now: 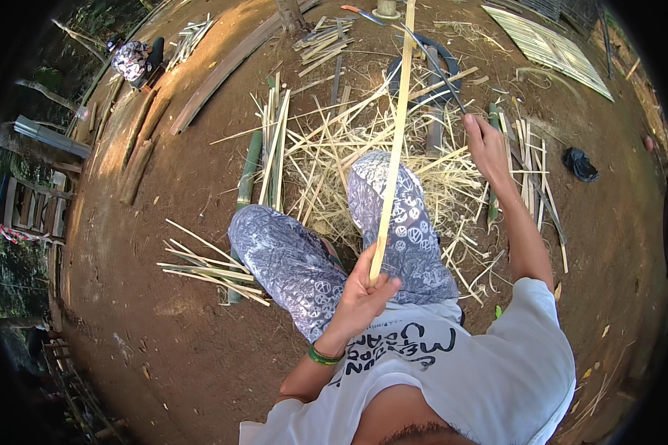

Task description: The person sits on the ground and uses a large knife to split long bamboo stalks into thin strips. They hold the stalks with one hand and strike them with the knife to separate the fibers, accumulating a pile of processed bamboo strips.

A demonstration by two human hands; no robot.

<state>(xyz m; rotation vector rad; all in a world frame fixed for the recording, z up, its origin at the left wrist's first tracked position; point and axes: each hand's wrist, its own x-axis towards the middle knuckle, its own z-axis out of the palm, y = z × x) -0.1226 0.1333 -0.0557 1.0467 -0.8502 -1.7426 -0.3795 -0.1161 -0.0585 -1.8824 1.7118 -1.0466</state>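
Note:
Closed around the lower end of a long pale bamboo strip [395, 148] is my left hand [367, 293], in front of my lap. From there the strip runs up past my knee and out over the far ground. My right hand [488, 148], raised to the right, grips a long, narrow dark knife [439, 73] whose blade points up and left toward the strip's far part. Whether blade and strip touch, I cannot tell. Below them lies a heap of split strips and curled shavings [319, 159].
Green bamboo poles [249, 170] flank the heap. Beyond it are a dark tyre [453, 63], more strips [326, 44] and a slatted bamboo panel [549, 46]. Cut strips [211, 267] lie left of my knee, a black plastic bag [580, 165] at right. Another person [131, 61] sits far left.

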